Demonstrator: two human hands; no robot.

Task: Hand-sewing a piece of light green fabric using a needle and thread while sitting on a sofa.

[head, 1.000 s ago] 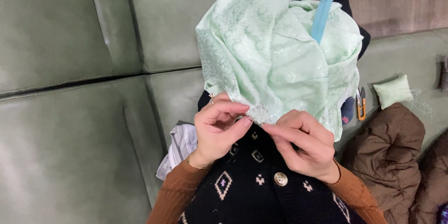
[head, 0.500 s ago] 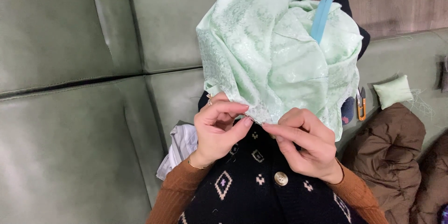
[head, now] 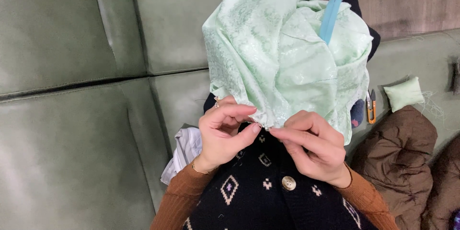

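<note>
In the head view, your left hand (head: 223, 132) and your right hand (head: 311, 146) meet at the lower edge of the mint green fabric (head: 282, 52). Each grip is closed on that hem: thumb and forefinger of both hands pinch it, and the fingertips (head: 255, 127) nearly touch one another. Whether a needle sits between them is too small to tell. The fabric rises above both grips in a bunched heap, and a light blue strip (head: 330, 19) lies across its top. Below the grips is your dark patterned cardigan (head: 268, 191) with a round button (head: 288, 183). To the right of your right hand, well apart, small orange thread snips (head: 371, 108) and a small green cushion (head: 404, 94) lie on the green sofa (head: 62, 139), near a brown padded jacket (head: 397, 158).
</note>
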